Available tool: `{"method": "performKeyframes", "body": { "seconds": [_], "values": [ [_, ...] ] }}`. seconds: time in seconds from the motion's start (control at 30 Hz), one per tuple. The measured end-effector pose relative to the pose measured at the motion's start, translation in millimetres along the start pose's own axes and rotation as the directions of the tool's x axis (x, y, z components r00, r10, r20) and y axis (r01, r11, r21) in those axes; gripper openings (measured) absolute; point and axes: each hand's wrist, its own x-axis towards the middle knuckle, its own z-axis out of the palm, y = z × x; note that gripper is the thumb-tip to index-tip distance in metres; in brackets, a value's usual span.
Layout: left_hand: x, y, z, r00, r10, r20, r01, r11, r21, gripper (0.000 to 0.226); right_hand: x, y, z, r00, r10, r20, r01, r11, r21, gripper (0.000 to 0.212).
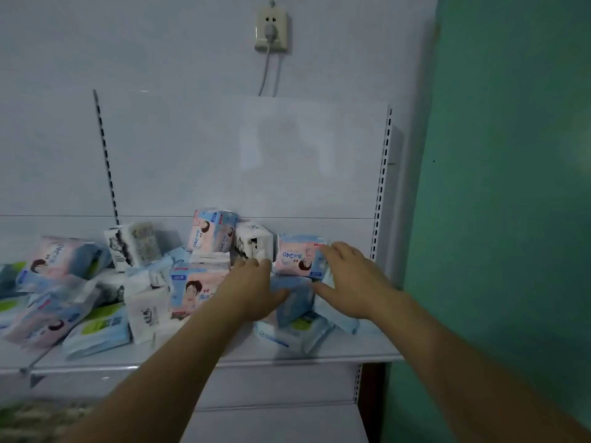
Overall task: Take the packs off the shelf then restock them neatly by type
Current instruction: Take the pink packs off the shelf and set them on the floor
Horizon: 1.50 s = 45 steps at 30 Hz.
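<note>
Packs [198, 292] of soft, crinkly plastic lie jumbled across the white metal shelf [319, 354], pillow-shaped and squarish, some glossy pink and blue with a printed face, some white with black ink-style marks, some pale blue with a green patch. Nothing is sorted: they lean, overlap and lie at odd angles.

Taking the pink pack marked 240 [300, 255] as the landmark: it stands on edge near the shelf's right end, its print upside down, its long axis running left to right along the shelf. The right hand [348, 279] has spread, nearly straight fingers laid over its right end, with the thumb reaching under it toward a plain blue pack [295, 302] just below; I cannot tell whether that counts as a real grasp. The left hand [256, 289] is just left of the landmark, fingers loosely extended against the white pack [254, 243] beside it, thumb touching the blue pack.

Behind and left of the landmark another pink pack [212, 231] stands upright against the smooth white back panel [224, 155]. Farther left the heap thickens and hides the shelf surface.

Right of the landmark a slotted upright [382, 187] and a green wall [511, 187] close in. Well above, a wall socket [271, 30] holds a plug and grey cord.
</note>
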Motion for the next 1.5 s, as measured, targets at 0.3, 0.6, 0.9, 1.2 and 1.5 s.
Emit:
{"method": "performKeyframes", "body": {
  "seconds": [0.3, 0.6, 0.9, 1.2, 1.5],
  "values": [
    [54.7, 6.2, 22.1, 0.954, -0.035, 0.298, 0.046, 0.998, -0.031, 0.077, 97.2, 34.4, 34.9, 0.987, -0.125, 0.096, 0.128, 0.992, -0.023, 0.107],
    [76.8, 4.6, 19.3, 0.891, -0.012, 0.454, 0.046, 0.997, -0.064, 0.065, 127.1, 34.4, 50.5, 0.982, -0.143, 0.121, 0.140, 0.990, 0.033, 0.095],
    [65.9, 11.3, 28.1, 0.939, 0.012, 0.343, -0.008, 1.000, -0.011, 0.075, 118.1, 34.3, 29.4, 0.990, -0.142, 0.000, 0.142, 0.990, -0.023, 0.081],
    [68.2, -8.0, -7.7, 0.996, 0.053, 0.071, -0.048, 0.996, -0.073, 0.081, 83.0, 52.3, 6.8, 0.999, -0.014, -0.050, 0.009, 0.996, -0.094, 0.097],
    [42.3, -2.5, -35.5, 0.986, 0.147, -0.077, -0.154, 0.984, -0.095, 0.091, 71.3, 39.2, -5.9, 0.974, -0.224, -0.045, 0.217, 0.968, -0.124, 0.095]
  ]
}}
